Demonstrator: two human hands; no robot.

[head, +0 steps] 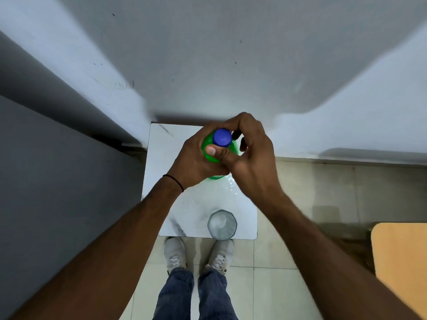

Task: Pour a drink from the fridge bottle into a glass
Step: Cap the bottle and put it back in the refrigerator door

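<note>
A green bottle [209,155] with a blue cap [222,137] stands upright on a small white marble-look table [161,181]. My left hand [196,162] is wrapped around the bottle's shoulder, thumb on its front. My right hand [251,153] curls around the cap from the right, fingers behind and beside it; whether they press on the cap I cannot tell. A clear faceted glass [222,225] stands at the table's near edge, to the right, apart from both hands. It looks filled with clear liquid.
A wet shiny patch [231,183] lies on the table beside the bottle. White walls close in behind and on the left. A tiled floor [300,204] spreads to the right, with an orange mat [402,269] at the far right. My shoes stand under the table's near edge.
</note>
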